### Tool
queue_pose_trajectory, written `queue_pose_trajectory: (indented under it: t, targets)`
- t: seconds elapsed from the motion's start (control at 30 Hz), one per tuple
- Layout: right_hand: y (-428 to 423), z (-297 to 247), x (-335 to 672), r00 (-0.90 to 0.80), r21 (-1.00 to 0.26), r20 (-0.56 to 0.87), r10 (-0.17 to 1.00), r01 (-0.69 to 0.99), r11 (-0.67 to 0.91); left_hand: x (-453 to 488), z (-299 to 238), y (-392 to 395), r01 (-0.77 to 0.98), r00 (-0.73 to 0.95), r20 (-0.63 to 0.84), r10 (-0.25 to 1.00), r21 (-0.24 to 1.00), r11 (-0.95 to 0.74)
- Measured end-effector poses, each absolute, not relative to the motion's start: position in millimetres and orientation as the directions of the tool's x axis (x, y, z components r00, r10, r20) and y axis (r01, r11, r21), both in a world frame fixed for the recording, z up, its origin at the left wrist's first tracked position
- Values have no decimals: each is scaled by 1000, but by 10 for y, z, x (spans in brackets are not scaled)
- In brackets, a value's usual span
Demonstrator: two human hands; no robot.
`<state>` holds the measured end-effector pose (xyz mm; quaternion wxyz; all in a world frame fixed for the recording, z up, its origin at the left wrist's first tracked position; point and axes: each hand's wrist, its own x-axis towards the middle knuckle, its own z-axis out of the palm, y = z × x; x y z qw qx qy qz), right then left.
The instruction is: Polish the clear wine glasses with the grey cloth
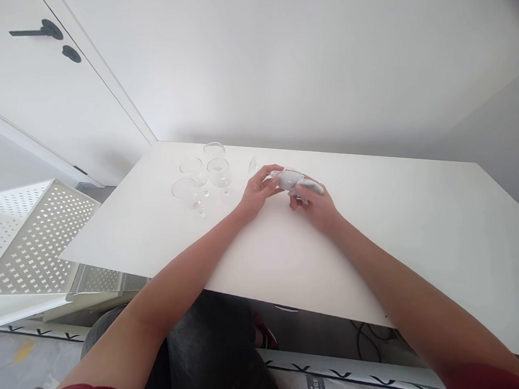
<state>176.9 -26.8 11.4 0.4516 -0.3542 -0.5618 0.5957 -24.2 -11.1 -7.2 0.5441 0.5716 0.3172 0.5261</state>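
Observation:
Both my hands meet over the far middle of the white table (416, 241). My left hand (256, 193) curls its fingers round the bowl of a clear wine glass (287, 178) lying sideways. My right hand (316, 205) is closed on a white cloth (311, 188) pressed against the glass. To the left stand several empty clear stemmed glasses (203, 176) in a small cluster. Another clear glass piece (252, 165) shows just behind my left hand.
A white perforated metal rack (39, 232) stands low at the left of the table. A white door with a black handle (40, 30) is at the upper left. Black cables (365, 338) hang under the table's front edge.

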Motion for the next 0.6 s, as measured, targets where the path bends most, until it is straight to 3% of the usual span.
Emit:
queue_pose_trajectory:
  t: [0.1, 0.17, 0.23, 0.3, 0.37, 0.43, 0.5, 0.6]
  targets:
    - [-268, 92, 1802, -367, -936, 264, 892, 126, 328, -238, -76, -128, -199, 198, 166, 966, 972, -126]
    - [-282, 86, 1791, -401, -910, 284, 871, 174, 376, -239, -88, -126, -179, 182, 129, 975, 979, -96]
    - [-289, 77, 1767, -397, -961, 201, 895, 99, 259, -245, -103, -114, -163, 194, 124, 973, 982, -92]
    - [-280, 59, 1742, -363, -995, 68, 929, -89, 38, -255, -112, -101, -163, 219, 166, 961, 978, -132]
    - [-261, 35, 1728, -333, -948, -28, 942, -291, -132, -265, -109, -95, -167, 240, 237, 941, 965, -201]
    - [-237, 11, 1737, -331, -915, -56, 942, -360, -181, -270, -97, -100, -169, 247, 278, 928, 956, -241]
    - [-212, -2, 1773, -326, -947, -4, 946, -302, -108, -266, -81, -110, -185, 253, 256, 933, 959, -213]
    - [-185, 11, 1848, -269, -979, 195, 943, -116, 170, -247, -69, -121, -241, 279, 144, 950, 968, -76]
